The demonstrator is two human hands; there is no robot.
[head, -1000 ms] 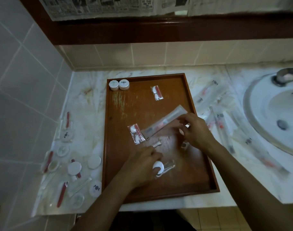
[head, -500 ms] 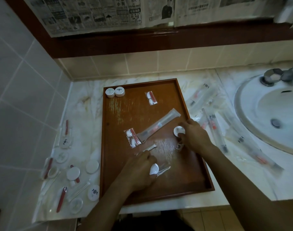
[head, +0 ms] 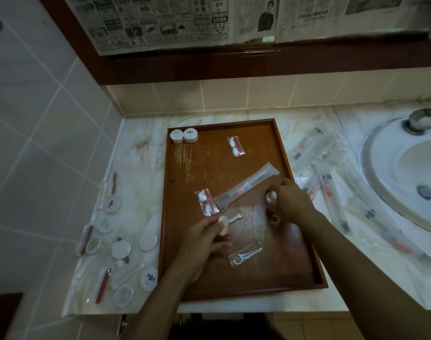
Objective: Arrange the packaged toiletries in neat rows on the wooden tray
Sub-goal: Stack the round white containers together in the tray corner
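Observation:
The wooden tray [head: 180, 182] lies on the marble counter. My left hand [head: 204, 238] holds a small white round container [head: 223, 224] above the tray's middle. My right hand [head: 289, 202] grips another white round container [head: 271, 197] near the tray's right side. On the tray lie a wrapped toothbrush [head: 246, 187] set diagonally, two small packets with red and white contents [head: 207, 201] [head: 236, 146], a packet of floss picks [head: 244, 255], and two white round containers [head: 184, 136] side by side in the far left corner.
Several round containers and red-and-clear packets [head: 121, 249] are scattered on the counter left of the tray. Several wrapped toothbrushes [head: 332, 192] lie to its right, beside the white sink [head: 403, 177]. Tiled wall stands at left, a newspaper-covered mirror behind.
My left hand has lifted its white round container off the floss pick packet, which now lies alone. My right hand has picked up a round container near the tray's right side.

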